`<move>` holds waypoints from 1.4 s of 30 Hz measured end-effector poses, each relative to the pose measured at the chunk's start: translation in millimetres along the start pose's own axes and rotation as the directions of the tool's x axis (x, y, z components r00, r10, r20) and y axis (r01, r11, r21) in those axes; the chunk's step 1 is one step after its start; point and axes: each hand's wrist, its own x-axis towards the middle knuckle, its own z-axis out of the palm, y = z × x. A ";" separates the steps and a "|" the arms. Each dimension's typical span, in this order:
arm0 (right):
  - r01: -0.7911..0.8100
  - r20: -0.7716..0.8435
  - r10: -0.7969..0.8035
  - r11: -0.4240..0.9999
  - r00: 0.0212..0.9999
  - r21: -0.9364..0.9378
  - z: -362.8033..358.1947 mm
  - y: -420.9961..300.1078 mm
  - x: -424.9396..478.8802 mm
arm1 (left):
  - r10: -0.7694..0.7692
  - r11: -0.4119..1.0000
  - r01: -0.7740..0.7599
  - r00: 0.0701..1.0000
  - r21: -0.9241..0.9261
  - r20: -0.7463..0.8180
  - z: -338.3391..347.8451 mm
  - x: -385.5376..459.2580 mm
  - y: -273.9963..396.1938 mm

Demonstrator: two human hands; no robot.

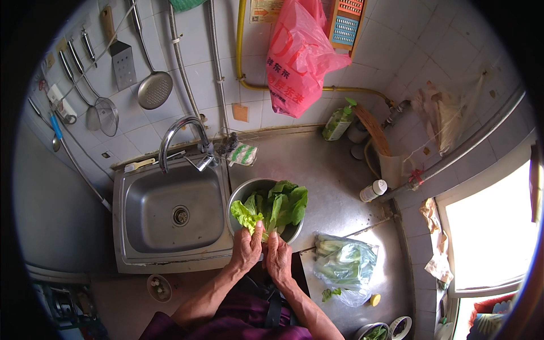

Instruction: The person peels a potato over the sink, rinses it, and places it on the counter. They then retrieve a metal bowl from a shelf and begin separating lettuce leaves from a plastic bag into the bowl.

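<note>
A round metal bowl [233, 192] stands on the steel counter, just right of the sink. Green leafy vegetables [282, 204] fill much of it and rise over its far rim. Above the bowl's near edge, my left hand [247, 246] and my right hand [277, 258] are close together, thumbs up, gripping the base of a light green lettuce leaf [247, 214] between them. The fingers under the leaf are partly hidden.
The sink [144, 212] is at left under a curved faucet [163, 148]. A clear plastic bag of greens [346, 265] lies at right, near a yellow cap [375, 300]. A soap bottle [338, 123] and a white-capped bottle [373, 191] stand farther back.
</note>
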 end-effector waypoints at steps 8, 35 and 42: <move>0.130 -0.209 -0.124 0.991 0.970 0.015 10.6 22.8 6.0 | -0.014 1.000 0.014 1.000 0.019 -0.022 10.0 -4.8 -2.7; -0.322 0.065 0.338 0.796 0.939 0.513 -16.5 9.2 0.4 | -0.051 0.940 0.008 0.992 0.342 0.116 -11.3 5.7 -67.6; -0.289 0.027 0.292 0.920 0.956 0.263 -24.6 34.5 -0.4 | 0.251 0.867 -0.426 0.822 0.260 0.511 -15.3 -2.3 7.7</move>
